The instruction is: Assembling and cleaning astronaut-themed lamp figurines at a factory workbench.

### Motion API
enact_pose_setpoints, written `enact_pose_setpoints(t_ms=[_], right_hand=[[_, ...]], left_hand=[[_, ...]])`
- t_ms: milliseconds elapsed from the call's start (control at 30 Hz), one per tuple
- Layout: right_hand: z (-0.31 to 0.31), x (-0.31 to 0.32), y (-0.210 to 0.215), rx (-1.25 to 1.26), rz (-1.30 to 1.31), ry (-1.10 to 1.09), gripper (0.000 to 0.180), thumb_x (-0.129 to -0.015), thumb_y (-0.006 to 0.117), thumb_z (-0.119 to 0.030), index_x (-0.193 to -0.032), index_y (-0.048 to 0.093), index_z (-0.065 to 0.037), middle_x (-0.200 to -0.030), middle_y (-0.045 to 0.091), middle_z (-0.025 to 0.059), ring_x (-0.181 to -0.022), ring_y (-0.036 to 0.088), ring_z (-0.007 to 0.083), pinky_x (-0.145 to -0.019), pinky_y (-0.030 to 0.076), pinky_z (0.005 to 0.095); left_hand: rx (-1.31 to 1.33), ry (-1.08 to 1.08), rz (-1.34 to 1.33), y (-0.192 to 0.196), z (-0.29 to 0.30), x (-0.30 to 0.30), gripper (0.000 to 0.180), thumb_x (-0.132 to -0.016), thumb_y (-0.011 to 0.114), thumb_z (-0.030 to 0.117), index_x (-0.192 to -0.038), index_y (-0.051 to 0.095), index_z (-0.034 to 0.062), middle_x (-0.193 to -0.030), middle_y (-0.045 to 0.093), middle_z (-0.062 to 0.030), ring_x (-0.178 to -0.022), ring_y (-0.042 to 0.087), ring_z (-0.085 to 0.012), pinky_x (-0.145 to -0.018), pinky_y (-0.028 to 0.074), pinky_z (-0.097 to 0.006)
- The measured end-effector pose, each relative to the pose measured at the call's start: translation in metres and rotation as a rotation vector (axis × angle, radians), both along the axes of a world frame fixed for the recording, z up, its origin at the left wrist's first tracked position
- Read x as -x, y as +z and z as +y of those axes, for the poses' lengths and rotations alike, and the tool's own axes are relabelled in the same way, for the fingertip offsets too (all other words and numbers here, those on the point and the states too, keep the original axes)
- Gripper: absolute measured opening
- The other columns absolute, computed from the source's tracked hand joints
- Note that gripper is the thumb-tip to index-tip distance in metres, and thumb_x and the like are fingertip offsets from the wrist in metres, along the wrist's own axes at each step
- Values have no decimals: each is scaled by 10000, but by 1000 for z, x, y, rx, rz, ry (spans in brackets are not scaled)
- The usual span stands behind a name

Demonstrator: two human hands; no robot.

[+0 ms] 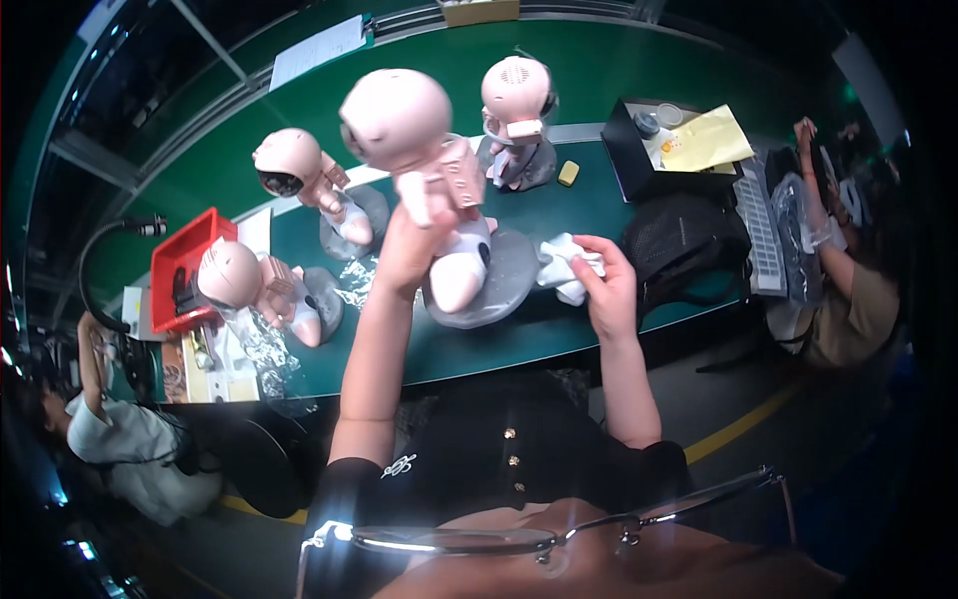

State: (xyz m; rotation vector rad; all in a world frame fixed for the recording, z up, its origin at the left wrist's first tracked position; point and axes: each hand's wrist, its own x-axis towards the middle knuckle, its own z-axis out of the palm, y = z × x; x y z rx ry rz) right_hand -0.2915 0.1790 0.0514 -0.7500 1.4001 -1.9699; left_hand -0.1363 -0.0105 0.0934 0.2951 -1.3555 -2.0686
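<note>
A pink and white astronaut figurine (397, 118) stands tilted on a grey rock-like base (491, 290) in front of me. My left hand (414, 245) is wrapped round its body, just under the arm and backpack; the figurine hides some of the fingers. In my right hand (609, 292) a crumpled white cloth (565, 268) is pinched between thumb and fingers, beside the base's right edge. Similar figurines on grey bases stand around: one (517, 95) at the far middle, a second (291, 165) at the far left and a third (230, 275) nearer on the left.
A red bin (192, 262) sits at the left, near clear plastic wrap (264, 349). At the right are a black box (639, 160) with yellow paper, a black bag (689, 245) and a keyboard (760, 230). A yellow sponge (568, 174) lies mid-table. Other people work at both sides.
</note>
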Motion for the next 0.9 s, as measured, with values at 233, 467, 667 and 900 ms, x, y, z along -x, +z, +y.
enact_pose_setpoints(t_ms=[233, 467, 667, 900], right_hand=[[-24, -11, 14, 230, 29, -33, 181, -885, 564, -49, -1061, 595, -20, -992, 628, 70, -881, 588, 111, -713, 498, 243], [-42, -10, 31, 208, 914, 375, 237, -708, 610, 72, -918, 665, -23, -954, 645, 112, -927, 597, 269, -797, 491, 351], [-10, 18, 1, -21, 724, 381, 131, -775, 613, 20, -890, 669, -5, -891, 655, 110, -830, 634, 246, -719, 504, 305], [10, 30, -29, -175, 520, 39, 126, -776, 631, 20, -892, 677, 8, -903, 661, 117, -834, 647, 206, -734, 499, 276]], left_hand=[[115, -20, 110, 12, -13, -2, 733, -741, 726, 458, -1215, 432, -19, -1046, 568, -133, -975, 574, -242, -852, 489, -360], [306, 97, -64, 1, -39, 5, 510, -723, 762, 300, -1035, 503, -9, -751, 530, -6, -556, 479, -51, -453, 358, -171], [310, 168, -71, 4, -80, 21, 411, -728, 698, 96, -1086, 529, -15, -866, 578, -23, -694, 544, -81, -566, 435, -206], [302, 532, -15, -29, -172, 69, 425, -775, 710, 88, -1126, 484, 12, -998, 576, -43, -813, 574, -122, -683, 486, -259]])
